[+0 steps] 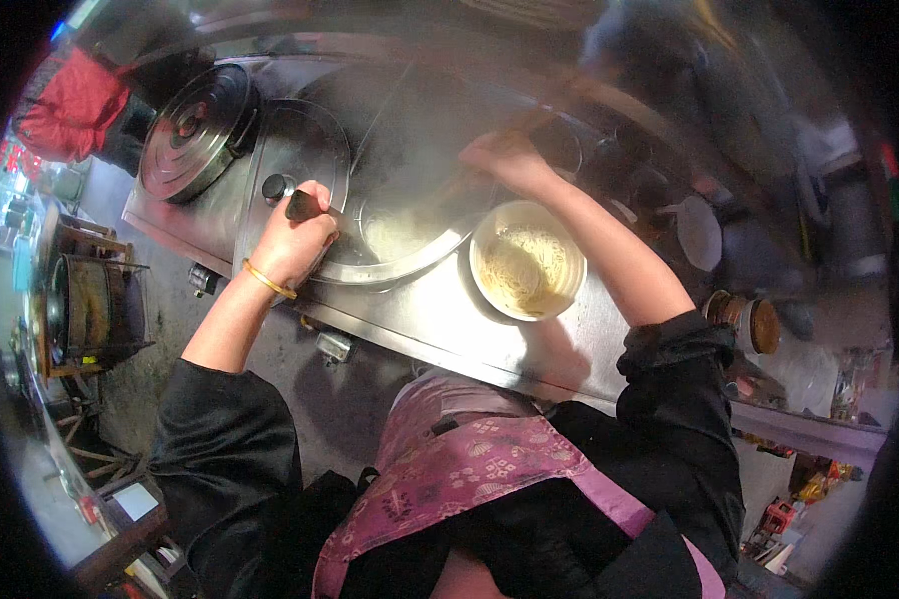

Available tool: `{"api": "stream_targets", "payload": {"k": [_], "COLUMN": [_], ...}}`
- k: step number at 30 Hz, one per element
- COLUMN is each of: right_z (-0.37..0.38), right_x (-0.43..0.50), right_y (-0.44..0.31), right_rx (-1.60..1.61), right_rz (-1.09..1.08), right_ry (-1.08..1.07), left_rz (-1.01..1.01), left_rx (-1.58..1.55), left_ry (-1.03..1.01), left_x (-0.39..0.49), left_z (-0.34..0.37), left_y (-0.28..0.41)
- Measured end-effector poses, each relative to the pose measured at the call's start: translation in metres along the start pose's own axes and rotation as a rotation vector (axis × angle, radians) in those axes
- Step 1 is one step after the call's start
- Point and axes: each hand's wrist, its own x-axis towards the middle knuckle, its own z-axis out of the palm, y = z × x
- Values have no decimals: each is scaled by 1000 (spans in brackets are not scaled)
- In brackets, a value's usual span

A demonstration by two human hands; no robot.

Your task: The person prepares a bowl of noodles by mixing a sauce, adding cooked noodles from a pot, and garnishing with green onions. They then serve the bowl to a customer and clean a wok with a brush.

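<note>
My left hand [300, 236] is closed around a dark handle [298, 206] at the left side of a wide metal pot [412, 263]. Steam hides much of the pot, and the far end of that handle's tool cannot be made out. Above the pot's right side, my right hand [513, 161] grips a long, slender brown utensil, blurred by steam. Just below my right forearm stands a pale bowl [578, 258] on the steel counter [434, 329]. Pale noodles [523, 266] lie inside it.
A lidded metal pot [195, 138] stands at the far left, beside a flat lid with a black knob [276, 189]. A person in a red garment [75, 105] is beyond it. On the right are a white ladle-like utensil [698, 233] and a brown-topped container [763, 327].
</note>
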Motion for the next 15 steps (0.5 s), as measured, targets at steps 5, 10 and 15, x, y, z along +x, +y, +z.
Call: {"api": "stream_targets", "payload": {"k": [5,10,15], "right_z": [6,8,-13], "right_x": [-34,-43,-61], "right_y": [-5,3,-21], "right_rx": [-5,-102,-23], "right_rz": [-108,-197,-210], "right_ry": [15,64,128], "left_rz": [155,199,398], "left_rx": [80,-153,392], "left_ry": [202,68,66], "left_x": [-2,-20,-39], "left_z": [-10,-1,10], "left_y": [-24,-56,-41]}}
